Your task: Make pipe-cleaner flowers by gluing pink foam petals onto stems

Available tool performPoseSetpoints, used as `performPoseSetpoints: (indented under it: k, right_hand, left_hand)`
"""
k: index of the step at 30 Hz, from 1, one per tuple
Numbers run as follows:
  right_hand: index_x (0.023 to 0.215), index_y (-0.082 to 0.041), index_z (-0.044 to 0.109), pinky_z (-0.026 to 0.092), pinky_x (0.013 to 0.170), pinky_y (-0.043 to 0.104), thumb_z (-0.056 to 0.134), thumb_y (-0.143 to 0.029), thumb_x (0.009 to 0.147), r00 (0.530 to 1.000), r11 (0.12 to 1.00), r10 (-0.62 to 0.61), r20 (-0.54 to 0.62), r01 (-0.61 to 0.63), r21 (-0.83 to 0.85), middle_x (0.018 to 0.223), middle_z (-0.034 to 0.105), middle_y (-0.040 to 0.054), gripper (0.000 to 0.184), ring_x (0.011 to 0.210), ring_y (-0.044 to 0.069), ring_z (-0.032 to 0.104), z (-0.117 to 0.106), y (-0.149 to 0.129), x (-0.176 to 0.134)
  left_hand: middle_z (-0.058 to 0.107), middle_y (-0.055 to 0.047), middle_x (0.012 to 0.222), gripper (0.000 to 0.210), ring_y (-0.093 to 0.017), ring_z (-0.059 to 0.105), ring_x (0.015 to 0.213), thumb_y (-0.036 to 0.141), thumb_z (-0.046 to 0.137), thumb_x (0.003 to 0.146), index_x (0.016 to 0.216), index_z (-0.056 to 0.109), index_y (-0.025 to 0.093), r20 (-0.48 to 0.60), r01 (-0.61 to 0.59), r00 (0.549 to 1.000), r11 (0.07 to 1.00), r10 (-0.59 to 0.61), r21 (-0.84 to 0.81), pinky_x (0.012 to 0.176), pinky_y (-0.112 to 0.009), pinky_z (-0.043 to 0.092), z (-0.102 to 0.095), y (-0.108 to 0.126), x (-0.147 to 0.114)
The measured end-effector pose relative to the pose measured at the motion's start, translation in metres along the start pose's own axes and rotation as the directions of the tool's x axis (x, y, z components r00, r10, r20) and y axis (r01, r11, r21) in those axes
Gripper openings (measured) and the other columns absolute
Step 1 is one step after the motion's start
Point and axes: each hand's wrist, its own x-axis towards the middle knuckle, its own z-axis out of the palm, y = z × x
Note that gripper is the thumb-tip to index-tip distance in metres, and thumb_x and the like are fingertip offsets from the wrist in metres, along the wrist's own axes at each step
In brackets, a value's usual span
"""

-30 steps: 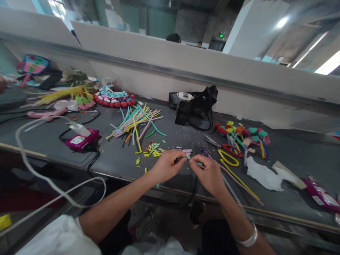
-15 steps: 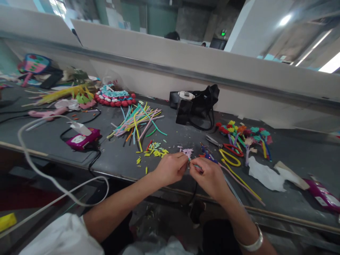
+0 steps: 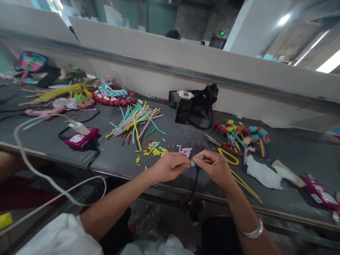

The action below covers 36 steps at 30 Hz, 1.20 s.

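Just above the front part of the table, my two hands meet fingertip to fingertip. My right hand [image 3: 215, 169] is closed, pinching a small teal-and-white piece [image 3: 192, 163] between thumb and fingers. The fingers of my left hand [image 3: 170, 166] are pressed together at the other side of that piece. Behind the fingertips lies a little heap of short lilac cuttings [image 3: 185, 151]. Yellow cuttings [image 3: 156, 151] are scattered to the left. A blue-tipped tool [image 3: 203, 146], perhaps a glue gun, is partly hidden behind my right hand.
Scissors [image 3: 230, 148] with red and yellow handles lie right of my hands, near small fuzzy flowers [image 3: 239, 132] and white tissue [image 3: 262, 173]. Coloured pipe cleaners [image 3: 135, 122] lie in a pile at left. A purple power box [image 3: 82, 138] trails cables. A black bag [image 3: 204, 102] stands behind.
My hands have shifted slightly right, and the small teal piece now shows more between them. My left fingers have straightened somewhat. The view has moved a little.
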Motion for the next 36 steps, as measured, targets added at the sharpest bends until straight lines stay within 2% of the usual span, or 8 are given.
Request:
performPoseSetpoints:
  k: [5, 9, 14, 18, 24, 27, 30, 36]
  right_hand:
    - [0.074, -0.019, 0.069, 0.04, 0.056, 0.022, 0.063, -0.039, 0.084, 0.999, 0.999, 0.037, -0.004, -0.037, 0.015, 0.065, 0.062, -0.0008, 0.024, 0.06, 0.012, 0.055, 0.002, 0.004, -0.002]
    - [0.073, -0.018, 0.069, 0.041, 0.058, 0.022, 0.064, -0.038, 0.084, 0.999, 0.998, 0.052, 0.012, -0.053, 0.039, 0.065, 0.062, -0.0006, 0.023, 0.062, 0.012, 0.055, 0.002, 0.001, -0.003]
    - [0.069, -0.017, 0.067, 0.03, 0.048, 0.022, 0.063, -0.041, 0.083, 0.993, 0.982, 0.094, 0.07, -0.104, 0.155, 0.055, 0.049, -0.0036, 0.027, 0.051, 0.008, 0.04, 0.003, -0.002, -0.001]
    - [0.068, -0.016, 0.067, 0.025, 0.045, 0.023, 0.057, -0.043, 0.086, 0.989, 0.969, 0.104, 0.104, -0.124, 0.212, 0.048, 0.04, -0.0051, 0.034, 0.046, 0.008, 0.033, 0.011, -0.003, -0.002]
    - [0.076, -0.018, 0.07, 0.04, 0.058, 0.024, 0.054, -0.036, 0.089, 0.994, 0.996, 0.042, 0.101, -0.049, 0.075, 0.065, 0.063, 0.0001, 0.028, 0.061, 0.014, 0.056, 0.018, -0.009, -0.007]
    - [0.077, -0.018, 0.07, 0.044, 0.067, 0.025, 0.053, -0.032, 0.089, 0.996, 1.0, 0.008, 0.085, -0.01, 0.025, 0.075, 0.07, 0.0022, 0.025, 0.073, 0.017, 0.063, 0.018, -0.013, -0.009]
    - [0.076, -0.018, 0.07, 0.041, 0.06, 0.024, 0.052, -0.031, 0.089, 0.996, 0.999, 0.035, 0.081, -0.034, -0.016, 0.069, 0.066, 0.0009, 0.026, 0.065, 0.015, 0.059, 0.017, -0.014, -0.01]
    - [0.069, -0.018, 0.066, 0.025, 0.044, 0.023, 0.053, -0.041, 0.088, 0.982, 0.976, 0.187, 0.039, -0.19, 0.109, 0.047, 0.037, -0.0066, 0.033, 0.043, 0.009, 0.031, 0.017, -0.006, -0.01]
  left_hand:
    - [0.068, -0.003, 0.075, 0.016, -0.011, 0.061, 0.069, 0.012, 0.052, 0.091, 0.089, 0.068, 0.015, 0.033, 0.094, 0.995, 0.993, -0.092, -0.066, 0.064, -0.02, 0.043, -0.002, -0.005, 0.001]
    - [0.067, -0.005, 0.076, 0.017, -0.012, 0.062, 0.07, 0.013, 0.052, 0.091, 0.089, 0.068, 0.013, 0.076, 0.069, 0.995, 0.996, -0.065, -0.057, 0.065, -0.02, 0.044, -0.006, -0.004, 0.002]
    - [0.068, -0.004, 0.07, 0.016, -0.011, 0.061, 0.064, 0.02, 0.055, 0.091, 0.088, 0.07, 0.014, -0.083, 0.023, 0.996, 0.996, -0.03, -0.089, 0.061, -0.02, 0.044, -0.004, 0.003, 0.002]
    - [0.071, -0.003, 0.069, 0.017, -0.011, 0.062, 0.061, 0.021, 0.058, 0.09, 0.081, 0.071, 0.015, -0.218, 0.132, 0.964, 0.986, -0.152, -0.103, 0.06, -0.02, 0.044, -0.002, 0.009, 0.003]
    - [0.071, -0.002, 0.072, 0.013, -0.012, 0.064, 0.066, 0.017, 0.058, 0.086, 0.079, 0.069, 0.016, -0.311, 0.237, 0.917, 0.969, -0.249, -0.075, 0.065, -0.022, 0.047, 0.002, 0.006, 0.002]
    - [0.068, -0.002, 0.07, 0.014, -0.012, 0.062, 0.065, 0.014, 0.055, 0.086, 0.078, 0.067, 0.016, -0.292, 0.216, 0.934, 0.976, -0.207, 0.0, 0.064, -0.022, 0.045, 0.004, 0.001, 0.001]
    - [0.063, -0.002, 0.067, 0.016, -0.011, 0.058, 0.063, 0.013, 0.05, 0.086, 0.079, 0.064, 0.016, -0.199, 0.17, 0.969, 0.977, -0.143, 0.125, 0.06, -0.021, 0.041, 0.006, -0.003, -0.001]
    - [0.056, 0.0, 0.066, 0.02, -0.011, 0.051, 0.059, 0.009, 0.045, 0.086, 0.077, 0.06, 0.016, -0.012, 0.035, 0.999, 0.925, -0.033, 0.379, 0.053, -0.022, 0.033, 0.007, -0.001, -0.002]
